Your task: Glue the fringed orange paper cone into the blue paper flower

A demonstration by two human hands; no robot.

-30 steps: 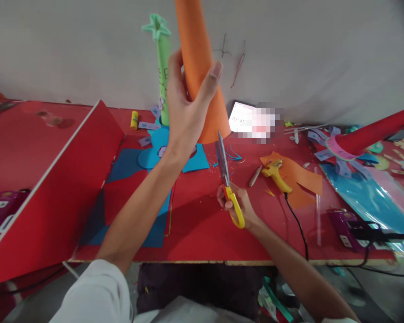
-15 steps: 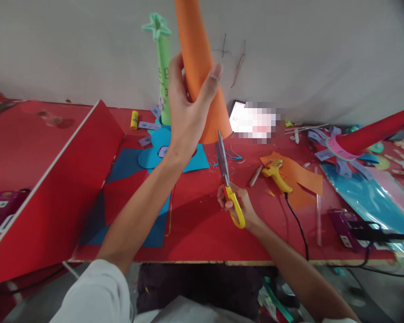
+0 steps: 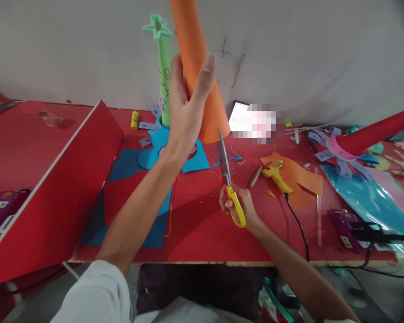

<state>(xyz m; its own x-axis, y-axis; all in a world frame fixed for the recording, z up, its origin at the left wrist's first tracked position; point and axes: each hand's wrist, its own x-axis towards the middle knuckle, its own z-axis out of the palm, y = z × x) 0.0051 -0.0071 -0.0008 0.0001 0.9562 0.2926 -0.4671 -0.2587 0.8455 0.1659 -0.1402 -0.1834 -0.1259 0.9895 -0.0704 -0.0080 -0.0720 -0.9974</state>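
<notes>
Counter point(image 3: 202, 242) spans my view. Above it, the left hand's point(image 3: 188, 107) grip is clamped around an orange paper cone point(image 3: 197, 58); the right hand's point(image 3: 237, 202) grip is closed on yellow-handled scissors point(image 3: 226, 166), tip at the cone's lower edge.

Orange paper cone point(image 3: 195, 58) – raised, tilted, wide end down; yellow-handled scissors point(image 3: 235, 206) – tips up at its rim.
</notes>
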